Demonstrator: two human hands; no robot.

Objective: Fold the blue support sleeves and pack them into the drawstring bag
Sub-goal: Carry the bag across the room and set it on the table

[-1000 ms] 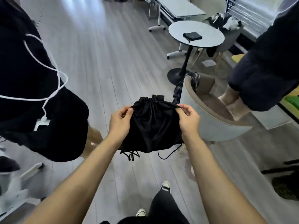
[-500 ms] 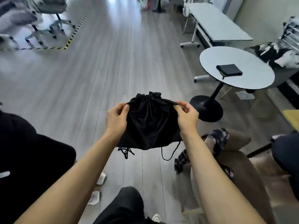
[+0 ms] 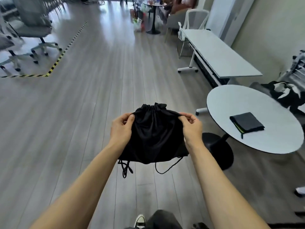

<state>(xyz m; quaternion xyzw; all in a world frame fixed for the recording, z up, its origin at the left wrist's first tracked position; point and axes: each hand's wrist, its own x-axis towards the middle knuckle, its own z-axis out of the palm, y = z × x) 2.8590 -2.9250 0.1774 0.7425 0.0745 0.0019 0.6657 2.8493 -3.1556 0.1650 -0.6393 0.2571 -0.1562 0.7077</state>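
Compared with the frame half a second earlier, the view has tilted up: the dark-clothed figure at lower left and the plaid-wrapped seat at lower right are out of sight, and more of the far room shows, while the bag remains pinched at the same two corners. One black drawstring bag [image 3: 154, 136] hangs in the air over the grey plank floor [image 3: 92, 100], its mouth gathered shut at the top and its cords [image 3: 126, 169] dangling below. Left hand [image 3: 121, 129] pinches the bag's upper left edge between thumb and curled fingers; right hand [image 3: 191, 127] pinches the upper right edge likewise. To the right stands one round pale surface [image 3: 264, 142] on a black pedestal, carrying one folded dark item [image 3: 246, 123] with a yellow-green edge; whether it is a support sleeve cannot be told. Beyond it stands one long rectangular surface [image 3: 219, 55] on castors, with a white chair [image 3: 194, 19] behind it. Yellow-and-black tape [image 3: 57, 61] marks the floor at left, beside several office chairs [image 3: 34, 25]. One shoe [image 3: 140, 221] of the wearer shows at the bottom edge.
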